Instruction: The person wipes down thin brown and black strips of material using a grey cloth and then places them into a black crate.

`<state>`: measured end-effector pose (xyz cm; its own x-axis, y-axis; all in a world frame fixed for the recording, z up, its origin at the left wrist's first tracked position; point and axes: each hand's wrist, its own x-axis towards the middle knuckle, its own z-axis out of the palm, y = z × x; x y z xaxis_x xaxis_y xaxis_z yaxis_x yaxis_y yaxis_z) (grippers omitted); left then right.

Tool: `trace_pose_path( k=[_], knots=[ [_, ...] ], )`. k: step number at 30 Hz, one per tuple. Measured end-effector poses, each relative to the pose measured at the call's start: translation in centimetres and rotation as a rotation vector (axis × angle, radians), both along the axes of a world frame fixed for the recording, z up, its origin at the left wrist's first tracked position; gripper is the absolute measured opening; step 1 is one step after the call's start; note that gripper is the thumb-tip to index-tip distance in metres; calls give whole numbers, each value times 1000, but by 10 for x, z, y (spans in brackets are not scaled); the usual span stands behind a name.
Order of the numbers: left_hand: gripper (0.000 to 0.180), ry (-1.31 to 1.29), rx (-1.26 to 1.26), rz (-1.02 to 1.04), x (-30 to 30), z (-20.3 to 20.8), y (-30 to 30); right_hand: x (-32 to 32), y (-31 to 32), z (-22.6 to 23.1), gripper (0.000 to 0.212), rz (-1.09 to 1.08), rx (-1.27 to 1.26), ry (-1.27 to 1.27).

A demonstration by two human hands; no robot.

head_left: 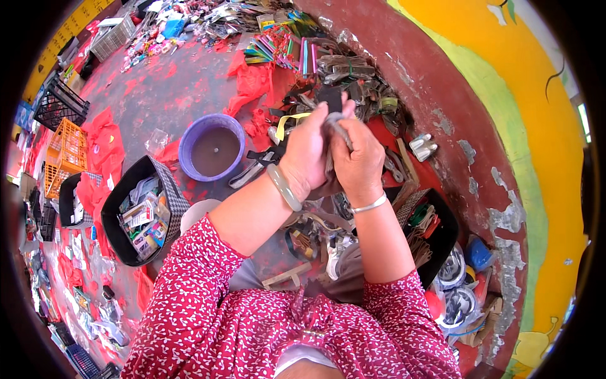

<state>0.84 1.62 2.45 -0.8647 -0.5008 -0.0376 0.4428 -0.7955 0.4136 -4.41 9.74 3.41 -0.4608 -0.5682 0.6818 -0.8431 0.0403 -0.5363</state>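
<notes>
Both hands are raised close together in front of me. In my left hand [304, 151] is a dark flat strip [329, 98], its black end standing up past the fingertips. A grey strip [339, 128], like a strap or band, bends across the dark one. My right hand [361, 164] is closed on this grey strip, thumb and fingers pressed together. The lower part of the strips hangs between my palms, partly hidden. Just beyond my hands lies a heap of dark straps in bundles [348, 68]. A yellow strap [287, 124] lies left of my wrist.
A purple basin [185, 158] of murky water stands to the left. Near it is a black checkered basket [113, 221] of packaged goods; another dark basket [447, 230] stands at the right. Orange crates [66, 148] are farther left. A red wall [454, 95] bounds the right side.
</notes>
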Motion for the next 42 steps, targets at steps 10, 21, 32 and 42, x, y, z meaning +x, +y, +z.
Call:
trace_pose_path(
  k=[10, 21, 32, 42],
  knots=[
    [46, -19, 13, -63, 10, 16, 12, 2, -4, 1, 9, -96, -55, 36],
    [44, -30, 145, -128, 7, 6, 18, -15, -6, 2, 7, -195, -71, 40],
    [38, -52, 115, -207, 3, -12, 26, -20, -6, -7, 8, -288, -103, -79],
    [41, 20, 127, -157, 7, -6, 5, -21, -7, -14, 9, -301, 10, 14]
  ],
)
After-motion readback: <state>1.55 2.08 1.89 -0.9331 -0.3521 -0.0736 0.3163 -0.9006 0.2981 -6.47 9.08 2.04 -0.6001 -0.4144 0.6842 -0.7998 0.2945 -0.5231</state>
